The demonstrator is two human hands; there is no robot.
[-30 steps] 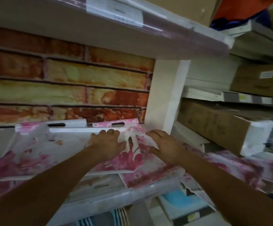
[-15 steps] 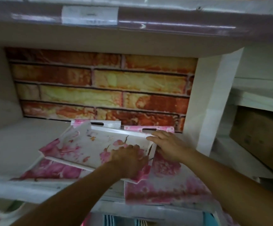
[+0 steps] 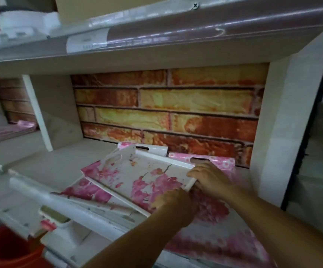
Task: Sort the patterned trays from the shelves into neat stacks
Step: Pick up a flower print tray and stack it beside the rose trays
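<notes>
A white tray with pink blossom print (image 3: 137, 176) is tilted up off the shelf (image 3: 46, 167), its left end raised. My left hand (image 3: 173, 203) grips its near right corner. My right hand (image 3: 209, 177) holds its right rim, fingers curled over the edge. Under it lies another blossom tray (image 3: 91, 192), and to the right a flat pink-patterned tray (image 3: 220, 235) with its handle wall (image 3: 214, 161) at the back. A further tray's white handle wall (image 3: 154, 149) shows behind.
A brick-pattern panel (image 3: 166, 113) backs the compartment. A white divider (image 3: 276, 136) stands close on the right. The upper shelf edge (image 3: 156, 33) overhangs. Pink trays (image 3: 6, 132) lie in the left compartment. White trays (image 3: 31, 215) and a red bucket (image 3: 6, 248) sit lower left.
The top blossom tray has been lifted and turned further, its left end now higher. My left hand slid to the near right corner; the right hand moved onto the right rim.
</notes>
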